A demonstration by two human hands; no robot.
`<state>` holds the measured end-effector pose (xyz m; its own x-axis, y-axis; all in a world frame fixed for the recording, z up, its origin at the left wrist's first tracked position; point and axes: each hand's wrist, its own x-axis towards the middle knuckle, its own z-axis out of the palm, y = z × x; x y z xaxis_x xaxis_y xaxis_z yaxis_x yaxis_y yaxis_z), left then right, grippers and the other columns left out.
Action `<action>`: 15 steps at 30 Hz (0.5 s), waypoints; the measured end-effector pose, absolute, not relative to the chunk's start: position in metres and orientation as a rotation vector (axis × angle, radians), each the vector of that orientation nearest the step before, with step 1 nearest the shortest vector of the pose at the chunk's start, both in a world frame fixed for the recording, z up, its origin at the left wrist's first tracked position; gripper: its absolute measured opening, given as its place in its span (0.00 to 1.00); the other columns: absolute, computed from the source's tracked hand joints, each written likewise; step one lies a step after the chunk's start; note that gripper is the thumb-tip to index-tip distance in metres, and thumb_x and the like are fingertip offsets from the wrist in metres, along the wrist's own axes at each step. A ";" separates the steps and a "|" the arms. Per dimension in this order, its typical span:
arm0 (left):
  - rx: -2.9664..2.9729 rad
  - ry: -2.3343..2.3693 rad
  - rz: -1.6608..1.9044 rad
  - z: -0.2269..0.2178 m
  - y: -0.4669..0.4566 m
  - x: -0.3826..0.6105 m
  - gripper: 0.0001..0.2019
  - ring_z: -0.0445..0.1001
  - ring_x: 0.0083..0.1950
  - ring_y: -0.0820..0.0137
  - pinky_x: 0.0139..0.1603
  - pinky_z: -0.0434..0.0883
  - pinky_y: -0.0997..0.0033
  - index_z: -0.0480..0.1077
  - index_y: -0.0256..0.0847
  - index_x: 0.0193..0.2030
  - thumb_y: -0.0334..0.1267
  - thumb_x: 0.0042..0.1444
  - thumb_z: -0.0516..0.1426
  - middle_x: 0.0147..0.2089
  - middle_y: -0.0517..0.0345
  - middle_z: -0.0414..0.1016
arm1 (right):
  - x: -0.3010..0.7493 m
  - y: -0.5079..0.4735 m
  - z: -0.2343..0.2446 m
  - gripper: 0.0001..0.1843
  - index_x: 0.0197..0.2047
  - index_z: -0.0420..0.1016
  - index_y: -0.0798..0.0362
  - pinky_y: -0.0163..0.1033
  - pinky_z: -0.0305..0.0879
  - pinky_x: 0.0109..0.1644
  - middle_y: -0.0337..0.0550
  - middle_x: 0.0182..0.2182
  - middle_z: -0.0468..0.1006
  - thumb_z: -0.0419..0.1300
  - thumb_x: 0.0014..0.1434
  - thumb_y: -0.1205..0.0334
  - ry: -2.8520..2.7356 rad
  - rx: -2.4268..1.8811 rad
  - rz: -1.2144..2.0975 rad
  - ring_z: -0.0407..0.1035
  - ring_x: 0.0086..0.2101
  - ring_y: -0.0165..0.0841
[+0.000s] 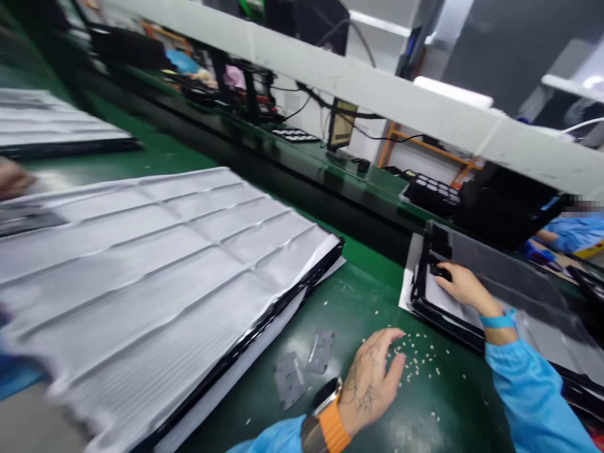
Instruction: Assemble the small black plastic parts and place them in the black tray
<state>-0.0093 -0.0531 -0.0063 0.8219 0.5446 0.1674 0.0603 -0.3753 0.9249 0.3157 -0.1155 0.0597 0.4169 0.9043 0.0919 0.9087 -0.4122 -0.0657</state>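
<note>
My left hand (370, 380), with an orange-strapped watch (328, 396) at the wrist, rests over the green tabletop with thumb and fingers apart, holding nothing. Its fingertips are beside a scatter of tiny pale pieces (418, 355). Two thin grey flat plates (289, 379) with small cut-outs lie left of this wrist. Over at the right, my right hand (465, 290) reaches onto a black-edged tray (457, 324) lined with a pale sheet. Its fingers are closed on a small black flat part (440, 271) there. Another dark rectangular part (440, 241) lies just beyond.
A large stack of white ribbed trays (226, 245) fills the left side; a further stack (56, 126) stands behind it. Another person's hand (14, 179) shows at the left edge. A blue-sleeved person (578, 233) is at the far right. A white beam (377, 88) crosses above the bench.
</note>
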 end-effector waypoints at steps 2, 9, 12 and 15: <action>1.931 0.421 0.564 -0.006 -0.052 -0.008 0.16 0.73 0.55 0.59 0.60 0.69 0.55 0.68 0.40 0.55 0.34 0.61 0.53 0.54 0.49 0.75 | 0.317 -0.121 0.050 0.24 0.60 0.68 0.60 0.48 0.62 0.58 0.59 0.53 0.74 0.53 0.65 0.56 -1.638 -2.627 -0.090 0.70 0.52 0.51; 2.013 0.379 0.632 -0.007 -0.045 0.001 0.13 0.75 0.50 0.62 0.55 0.71 0.60 0.69 0.38 0.51 0.34 0.59 0.55 0.49 0.52 0.77 | 0.336 -0.115 0.032 0.28 0.63 0.63 0.59 0.54 0.68 0.47 0.62 0.47 0.77 0.49 0.66 0.50 -1.555 -2.759 -0.060 0.73 0.44 0.58; 2.109 0.396 0.637 -0.002 -0.032 -0.007 0.13 0.75 0.49 0.63 0.54 0.70 0.62 0.69 0.39 0.51 0.35 0.60 0.55 0.48 0.55 0.77 | 0.334 -0.114 0.032 0.25 0.60 0.66 0.59 0.51 0.67 0.42 0.61 0.42 0.78 0.49 0.67 0.51 -1.598 -2.736 -0.206 0.74 0.40 0.55; 2.354 0.610 0.577 -0.002 -0.012 -0.030 0.11 0.72 0.48 0.61 0.53 0.68 0.57 0.69 0.39 0.51 0.38 0.63 0.54 0.46 0.54 0.76 | 0.334 -0.116 0.025 0.21 0.55 0.71 0.58 0.47 0.65 0.38 0.58 0.40 0.79 0.53 0.67 0.53 -1.688 -2.614 -0.446 0.75 0.37 0.51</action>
<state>-0.0300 -0.0119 -0.0021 0.7967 0.5523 0.2456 0.2758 -0.6937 0.6653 0.3337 -0.1163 0.0252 0.3832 0.8932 0.2352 0.8927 -0.4236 0.1539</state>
